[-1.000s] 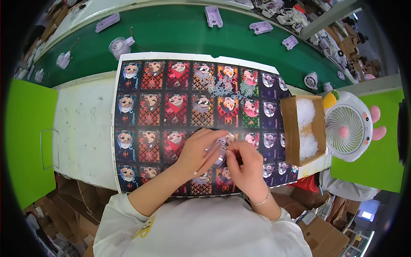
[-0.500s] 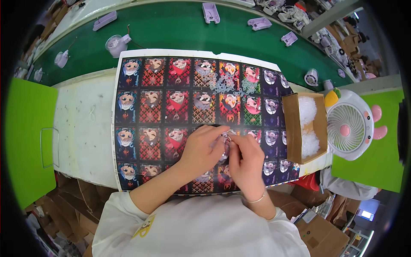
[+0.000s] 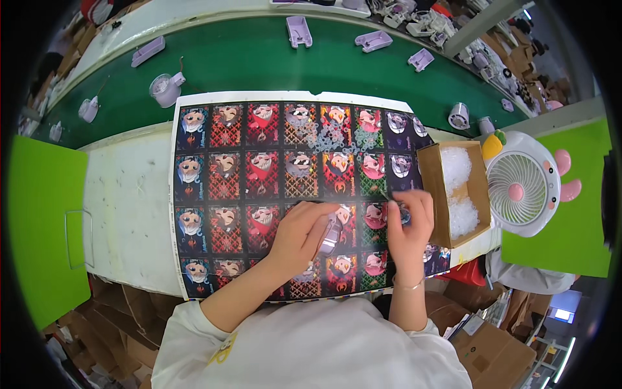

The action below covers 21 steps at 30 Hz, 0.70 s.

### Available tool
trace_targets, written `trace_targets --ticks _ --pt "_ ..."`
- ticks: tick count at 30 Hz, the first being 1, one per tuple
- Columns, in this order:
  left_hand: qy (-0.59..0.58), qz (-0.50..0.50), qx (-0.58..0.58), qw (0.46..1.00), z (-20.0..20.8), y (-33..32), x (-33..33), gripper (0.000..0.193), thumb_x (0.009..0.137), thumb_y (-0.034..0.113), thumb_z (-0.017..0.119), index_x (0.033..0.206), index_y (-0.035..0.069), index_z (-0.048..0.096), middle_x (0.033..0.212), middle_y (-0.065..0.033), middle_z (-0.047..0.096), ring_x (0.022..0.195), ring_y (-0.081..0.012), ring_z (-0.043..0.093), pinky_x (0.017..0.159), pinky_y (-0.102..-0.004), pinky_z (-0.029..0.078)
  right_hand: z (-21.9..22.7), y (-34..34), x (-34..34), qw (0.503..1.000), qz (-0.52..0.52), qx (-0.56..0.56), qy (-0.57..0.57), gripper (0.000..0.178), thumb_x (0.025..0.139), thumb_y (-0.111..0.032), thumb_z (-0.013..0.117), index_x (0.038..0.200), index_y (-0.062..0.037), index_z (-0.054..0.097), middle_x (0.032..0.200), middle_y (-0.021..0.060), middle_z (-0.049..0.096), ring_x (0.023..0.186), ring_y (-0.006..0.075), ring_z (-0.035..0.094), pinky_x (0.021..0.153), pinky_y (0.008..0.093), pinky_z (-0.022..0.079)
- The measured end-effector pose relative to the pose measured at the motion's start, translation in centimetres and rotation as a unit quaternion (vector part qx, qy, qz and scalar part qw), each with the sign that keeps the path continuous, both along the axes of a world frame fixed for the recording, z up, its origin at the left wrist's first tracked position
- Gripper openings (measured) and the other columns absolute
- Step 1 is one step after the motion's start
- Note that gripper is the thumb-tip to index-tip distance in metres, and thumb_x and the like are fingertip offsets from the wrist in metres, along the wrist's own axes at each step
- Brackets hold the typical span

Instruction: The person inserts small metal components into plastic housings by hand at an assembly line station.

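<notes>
My left hand (image 3: 298,236) is closed around a small lavender, partly see-through plastic housing (image 3: 331,235), held tilted above the printed sheet (image 3: 291,214). To its right and apart from it, my right hand (image 3: 414,227) has its fingers pinched together. A short thin tip pokes out at those fingers, and something bluish and round shows by the palm; I cannot make out what it is. Beyond the hands, many small clear rings (image 3: 334,136) lie scattered on the sheet's far part.
An open cardboard box (image 3: 434,194) with clear plastic bits stands right of my right hand. Beside it is a white fan (image 3: 518,181) with pink ears. Several lavender parts, one a housing (image 3: 299,31), rest on the green belt (image 3: 240,61) beyond the sheet.
My hands were together at the lavender housing. My right hand has moved away to the right, toward the cardboard box, while my left keeps hold of the housing. The whole view has shifted slightly.
</notes>
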State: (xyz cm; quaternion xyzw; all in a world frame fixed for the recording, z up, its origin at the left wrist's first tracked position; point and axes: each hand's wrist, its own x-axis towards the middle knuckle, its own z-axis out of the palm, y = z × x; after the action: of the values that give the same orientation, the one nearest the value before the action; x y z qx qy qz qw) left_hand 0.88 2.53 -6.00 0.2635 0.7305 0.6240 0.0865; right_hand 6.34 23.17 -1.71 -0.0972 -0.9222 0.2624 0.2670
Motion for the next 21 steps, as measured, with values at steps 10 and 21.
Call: trace_targets --ticks 10,21 --pt "-0.411 0.048 0.187 0.891 1.2 -2.2 1.5 0.02 0.1 0.008 0.045 0.111 0.005 0.062 0.108 -0.0073 0.067 0.094 -0.0137 0.062 0.091 -0.0302 0.046 1.1 -2.1 -1.6 0.937 0.284 -0.19 -0.072 0.021 0.077 0.004 0.067 0.098 -0.001 0.064 0.096 0.0121 0.062 0.09 0.0301 0.062 0.083 0.0383 0.051" --pt "-0.034 0.02 0.134 0.99 4.1 -1.7 2.3 0.022 0.088 -0.01 0.057 0.107 0.0 0.058 0.097 -0.0146 0.068 0.093 -0.0247 0.065 0.083 -0.0357 0.052 -3.0 -0.2 -7.8 0.984 0.13 0.048 -0.115 0.008 0.082 -0.005 0.065 0.084 0.0002 0.059 0.083 0.0156 0.059 0.078 0.0348 0.062 0.069 0.0428 0.051"
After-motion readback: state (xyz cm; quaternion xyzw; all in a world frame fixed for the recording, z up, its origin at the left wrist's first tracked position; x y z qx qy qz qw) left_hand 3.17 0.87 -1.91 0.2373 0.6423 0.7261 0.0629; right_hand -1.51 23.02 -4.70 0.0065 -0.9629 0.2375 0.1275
